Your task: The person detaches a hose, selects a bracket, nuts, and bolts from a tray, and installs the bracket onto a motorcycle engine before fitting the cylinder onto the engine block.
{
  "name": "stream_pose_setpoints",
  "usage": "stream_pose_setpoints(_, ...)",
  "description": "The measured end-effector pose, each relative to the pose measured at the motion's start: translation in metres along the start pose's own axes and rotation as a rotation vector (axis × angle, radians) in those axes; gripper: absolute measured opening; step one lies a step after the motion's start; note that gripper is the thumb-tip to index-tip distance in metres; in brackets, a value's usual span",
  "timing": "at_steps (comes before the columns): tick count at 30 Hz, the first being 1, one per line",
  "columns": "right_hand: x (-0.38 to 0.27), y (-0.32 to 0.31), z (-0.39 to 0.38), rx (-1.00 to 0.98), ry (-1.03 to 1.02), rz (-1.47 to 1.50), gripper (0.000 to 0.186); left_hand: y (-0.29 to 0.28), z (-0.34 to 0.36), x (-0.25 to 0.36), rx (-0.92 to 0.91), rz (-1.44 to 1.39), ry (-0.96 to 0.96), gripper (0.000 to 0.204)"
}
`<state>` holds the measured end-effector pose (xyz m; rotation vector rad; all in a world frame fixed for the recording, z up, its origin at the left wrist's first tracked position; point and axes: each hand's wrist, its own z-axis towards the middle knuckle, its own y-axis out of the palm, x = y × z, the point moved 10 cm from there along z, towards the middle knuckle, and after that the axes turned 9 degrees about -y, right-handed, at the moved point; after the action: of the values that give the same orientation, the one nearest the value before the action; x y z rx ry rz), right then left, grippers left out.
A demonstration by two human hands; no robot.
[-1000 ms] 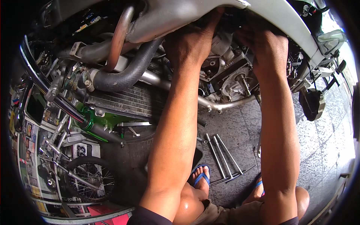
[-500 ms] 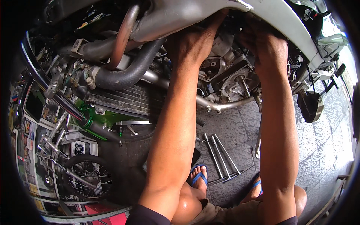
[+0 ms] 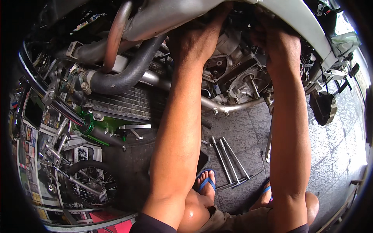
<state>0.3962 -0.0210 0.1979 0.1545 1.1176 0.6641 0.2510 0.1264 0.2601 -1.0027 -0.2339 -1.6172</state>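
Both my arms reach up under the silver frame [image 3: 167, 19] of a motorcycle. My left hand [image 3: 194, 42] is above the engine [image 3: 229, 46], its fingers mostly hidden behind the frame; one digit stretches up along the frame's underside. On the engine's other side, my right hand [image 3: 283, 44] is tucked below the pale frame rail [image 3: 297, 19], with its fingers in shadow. What either hand touches or holds cannot be seen. Between my forearms show the opened engine side and a bare shaft [image 3: 253, 86].
A black hose [image 3: 120, 80] and radiator [image 3: 124, 103] are left of my left arm. Several T-handle wrenches [image 3: 229, 161] lie on the tiled floor near my sandalled foot [image 3: 206, 181]. A spoked wheel [image 3: 91, 183] stands lower left. A footpeg-like part [image 3: 323, 108] hangs at right.
The motorcycle's frame, hose and radiator appear slightly further left and higher in the picture. Both hands stay in nearly the same place under the frame.
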Motion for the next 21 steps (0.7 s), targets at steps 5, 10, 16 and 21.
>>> stream_pose_setpoints(5,0.007,-0.009,0.005,0.019,0.044,-0.052,0.026,0.001,0.000,0.003,0.006,0.010,-0.002,0.064)
stream_pose_setpoints(10,-0.006,-0.003,0.002,-0.030,-0.275,-0.140,0.021,0.000,-0.001,0.001,0.010,0.015,-0.013,0.064)
stream_pose_setpoints(16,-0.037,0.009,-0.025,-0.194,-0.622,-0.656,0.032,-0.004,0.000,0.004,0.001,0.037,-0.039,0.063)
stream_pose_setpoints(21,-0.043,0.009,-0.028,-0.166,-0.689,-0.652,0.033,-0.002,0.001,0.004,0.003,0.041,-0.052,0.063)
